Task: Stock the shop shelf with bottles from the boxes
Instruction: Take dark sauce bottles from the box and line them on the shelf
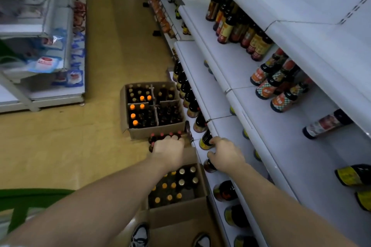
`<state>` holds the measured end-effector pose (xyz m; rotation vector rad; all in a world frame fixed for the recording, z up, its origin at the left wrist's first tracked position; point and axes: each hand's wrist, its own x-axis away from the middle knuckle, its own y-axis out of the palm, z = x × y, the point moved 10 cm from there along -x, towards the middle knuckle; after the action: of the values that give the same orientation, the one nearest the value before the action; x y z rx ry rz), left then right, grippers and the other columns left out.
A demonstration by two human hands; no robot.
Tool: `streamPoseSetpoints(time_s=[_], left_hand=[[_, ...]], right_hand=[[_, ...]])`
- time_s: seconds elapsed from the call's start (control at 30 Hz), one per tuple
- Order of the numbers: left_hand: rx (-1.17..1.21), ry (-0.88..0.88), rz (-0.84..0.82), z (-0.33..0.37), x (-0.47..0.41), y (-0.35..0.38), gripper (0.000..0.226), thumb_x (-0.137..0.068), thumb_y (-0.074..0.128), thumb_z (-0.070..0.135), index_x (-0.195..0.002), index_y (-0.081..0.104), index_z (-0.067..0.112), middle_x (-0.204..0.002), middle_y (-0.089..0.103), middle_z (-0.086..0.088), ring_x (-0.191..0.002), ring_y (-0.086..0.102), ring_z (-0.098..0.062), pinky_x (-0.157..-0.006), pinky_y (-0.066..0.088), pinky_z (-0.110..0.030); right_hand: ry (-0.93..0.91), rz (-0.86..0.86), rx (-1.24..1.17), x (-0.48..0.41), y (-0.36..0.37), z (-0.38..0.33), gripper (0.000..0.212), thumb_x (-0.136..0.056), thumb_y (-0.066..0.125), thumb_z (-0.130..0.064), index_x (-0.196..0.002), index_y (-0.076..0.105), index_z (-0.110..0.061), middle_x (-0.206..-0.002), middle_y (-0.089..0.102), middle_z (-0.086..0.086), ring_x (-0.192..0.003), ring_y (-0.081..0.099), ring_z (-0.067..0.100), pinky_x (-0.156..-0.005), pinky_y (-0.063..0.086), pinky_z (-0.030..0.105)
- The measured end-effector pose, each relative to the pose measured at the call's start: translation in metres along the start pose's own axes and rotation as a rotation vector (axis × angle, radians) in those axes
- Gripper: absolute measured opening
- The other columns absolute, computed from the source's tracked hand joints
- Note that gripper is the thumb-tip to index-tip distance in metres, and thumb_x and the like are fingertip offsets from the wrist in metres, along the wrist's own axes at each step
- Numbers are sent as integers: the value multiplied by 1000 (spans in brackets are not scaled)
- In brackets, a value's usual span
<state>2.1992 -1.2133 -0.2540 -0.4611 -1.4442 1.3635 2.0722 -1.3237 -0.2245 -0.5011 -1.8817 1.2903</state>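
My left hand reaches down onto a cluster of dark red-capped bottles standing on the floor between two boxes; its fingers curl over their tops. My right hand is at the low white shelf, its fingers round a dark bottle with a yellow label. Another dark bottle stands just under that hand. The near cardboard box holds several bottles with gold and orange caps. The far cardboard box has dividers and several dark bottles, some orange-capped.
White shelves rise on the right with rows of dark sauce bottles and one bottle lying on its side. Across the tan aisle floor stands another shelf unit with blue packets. My shoes are beside the near box.
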Motion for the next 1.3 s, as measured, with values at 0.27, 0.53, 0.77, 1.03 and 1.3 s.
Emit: streamPoseSetpoints(time_s=[0.27,0.53,0.77,1.03,1.3], left_hand=[[67,-121,-163,27,-53,111,42,-98,57,23,-139,51,17,-132,56,-9,-116,56,-28,-75,47,-37],[150,-198,-307,44,-124,274,52,-98,59,29,-147,44,17,-144,49,-9,-131,47,-31,-93,50,-46],[117,-202,-342,30,-206,417,57,-98,59,33,-151,41,20,-146,47,-8,-135,44,-32,-97,46,-48],[34,-229,-363,8,-274,524,63,-99,59,37,-155,34,21,-152,39,-11,-144,32,-34,-116,31,-56],[-169,-190,-456,-2,-298,580,65,-101,53,39,-158,27,22,-149,52,-13,-142,38,-35,-116,23,-54]], right_hand=[[-43,-158,11,-63,98,70,24,-97,58,-32,-119,60,-21,-120,61,5,-103,63,26,-85,56,39],[-71,-337,-45,-126,273,137,26,-96,57,-29,-120,59,-17,-116,66,10,-101,64,28,-77,56,36],[-2,-406,-71,-191,421,179,40,-97,60,-29,-137,56,-24,-130,62,8,-114,62,30,-84,50,33],[-23,-451,55,-250,528,193,58,-99,59,-22,-152,36,-28,-139,52,13,-119,58,35,-90,52,40],[-150,-486,271,-271,583,189,47,-103,53,-17,-148,40,-16,-143,46,18,-116,61,35,-92,51,42]])
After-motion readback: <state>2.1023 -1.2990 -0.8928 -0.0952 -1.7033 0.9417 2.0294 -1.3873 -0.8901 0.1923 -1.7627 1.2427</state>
